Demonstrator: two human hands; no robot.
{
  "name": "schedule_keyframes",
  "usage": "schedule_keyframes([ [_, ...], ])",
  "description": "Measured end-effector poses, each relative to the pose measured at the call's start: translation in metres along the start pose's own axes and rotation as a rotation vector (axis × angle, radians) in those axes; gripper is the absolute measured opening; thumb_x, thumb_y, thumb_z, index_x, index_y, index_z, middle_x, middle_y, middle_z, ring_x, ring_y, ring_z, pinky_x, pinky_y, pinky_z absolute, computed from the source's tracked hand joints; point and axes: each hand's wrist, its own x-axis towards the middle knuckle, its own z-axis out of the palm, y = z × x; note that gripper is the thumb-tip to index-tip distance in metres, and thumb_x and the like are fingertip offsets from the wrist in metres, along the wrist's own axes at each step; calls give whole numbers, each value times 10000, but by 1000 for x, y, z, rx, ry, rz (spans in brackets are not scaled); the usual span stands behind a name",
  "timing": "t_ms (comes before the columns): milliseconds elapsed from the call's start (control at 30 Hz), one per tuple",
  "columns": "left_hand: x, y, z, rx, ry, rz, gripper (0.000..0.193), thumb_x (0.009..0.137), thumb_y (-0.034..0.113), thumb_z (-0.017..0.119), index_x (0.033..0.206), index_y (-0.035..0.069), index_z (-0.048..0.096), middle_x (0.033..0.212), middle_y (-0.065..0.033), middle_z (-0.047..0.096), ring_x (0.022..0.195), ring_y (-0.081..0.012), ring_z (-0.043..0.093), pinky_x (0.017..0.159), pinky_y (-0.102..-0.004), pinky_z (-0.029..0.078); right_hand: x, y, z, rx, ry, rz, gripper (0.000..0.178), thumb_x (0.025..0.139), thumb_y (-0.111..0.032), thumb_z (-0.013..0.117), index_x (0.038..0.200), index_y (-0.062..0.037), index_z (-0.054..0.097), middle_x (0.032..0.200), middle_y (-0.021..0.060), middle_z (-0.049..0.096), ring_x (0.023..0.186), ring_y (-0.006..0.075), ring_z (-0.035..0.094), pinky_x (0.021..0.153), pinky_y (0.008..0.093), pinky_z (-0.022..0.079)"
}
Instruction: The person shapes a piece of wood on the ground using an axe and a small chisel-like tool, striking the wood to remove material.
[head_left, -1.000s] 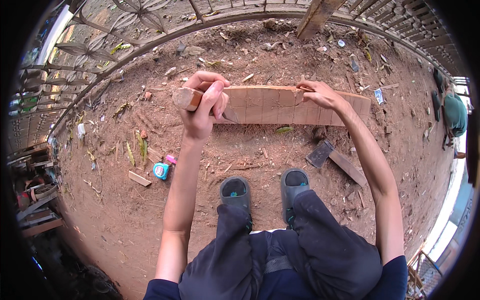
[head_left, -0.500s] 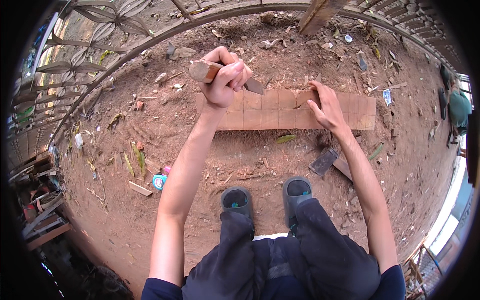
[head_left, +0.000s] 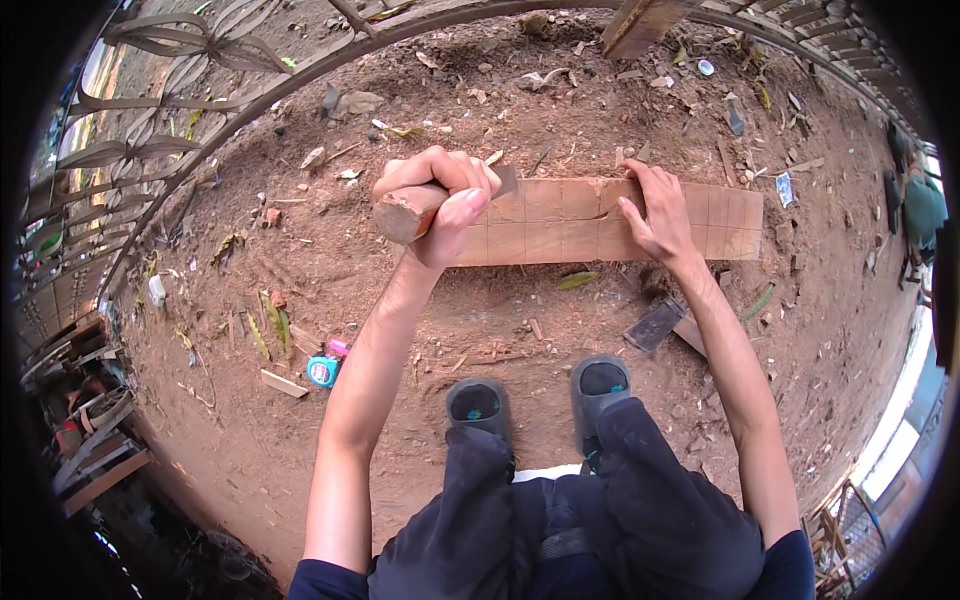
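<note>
My left hand (head_left: pixel 440 200) is closed round the thick wooden handle of a tool (head_left: pixel 407 216) with a flat, dark metal blade. Its blade reaches the far left part of a long wooden board (head_left: pixel 575 235) marked with a grid of lines; I cannot tell whether they touch. Part of the board's left end is hidden behind my left hand. On the right half of the board rests my right hand (head_left: pixel 660 215), fingertips bent over the far edge and thumb apart on the face, gripping it.
A blue tape measure (head_left: pixel 322 371) lies on the dirt beside my left forearm. Near my right forearm are a dark block (head_left: pixel 655 325) and a wood offcut (head_left: pixel 689 337). An ornate metal grille (head_left: pixel 200 75) runs along the far left; a wooden post (head_left: pixel 640 25) stands at the top.
The tool has tipped: its handle end has dropped nearer, and its blade has shifted slightly left and up in view. My right hand stays on the board.
</note>
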Motion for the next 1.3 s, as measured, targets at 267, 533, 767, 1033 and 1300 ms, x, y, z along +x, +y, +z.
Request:
schedule_keyframes([
  [267, -9, -2, 3, 63, -64, 83, 185, 750, -18, 652, 640, 7, 506, 550, -56, 542, 487, -146, 519, 547, -334, 505, 0, -1, 1, 3, 29, -29, 538, 822, -204, 643, 1297, 11, 510, 1079, 167, 609, 1027, 315, 559, 981, 423, 373],
  [533, -9, -5, 9, 149, -137, 132, 204, 745, -13, 655, 618, 12, 499, 549, -51, 542, 486, -150, 536, 549, -339, 527, -1, -1, 0, -5, 19, -17, 535, 823, -207, 644, 1292, 16, 514, 1047, 177, 611, 1018, 322, 560, 986, 429, 374],
  [767, -12, 1, 13, 202, -222, 122, 199, 719, -6, 654, 609, 28, 491, 531, -41, 530, 467, -165, 549, 551, -329, 542, -4, -1, 0, -23, 30, -25, 535, 833, -205, 638, 1303, 12, 504, 1062, 179, 613, 1047, 331, 559, 1017, 439, 362],
  [1033, -6, -16, 21, 466, -172, 108, 251, 721, 201, 693, 602, 70, 515, 526, -28, 552, 439, -145, 542, 460, -265, 451, -37, -9, -24, -47, 119, -3, 488, 883, -139, 565, 1347, -25, 466, 1414, 226, 437, 1342, 371, 410, 1173, 466, 247],
  [1300, 17, -16, 43, 532, -235, 158, 272, 728, 180, 700, 580, 47, 514, 494, -19, 524, 439, -103, 506, 433, -261, 394, -198, 16, -66, -62, -204, 524, 437, 862, -143, 577, 1277, -30, 501, 1262, 168, 496, 1149, 373, 485, 986, 471, 400],
])
